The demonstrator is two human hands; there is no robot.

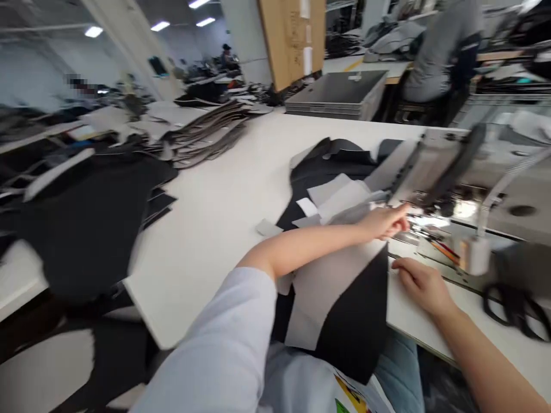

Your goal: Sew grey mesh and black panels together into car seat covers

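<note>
Dark fabric running lengthwise away from you, your left hand at the sewing machine, right hand nearby, whether either grip clamps anything unclear.

A single camera, worn on the person's head, looked forward and down from above the lap. A pale sleeve crossed the bottom of the view at very close range; the left hand and right hand showed farther out, right of centre, near the sewing machine. The bench was seen obliquely from above, while the top of the view reached deep into the room, to ceiling lights.
</note>
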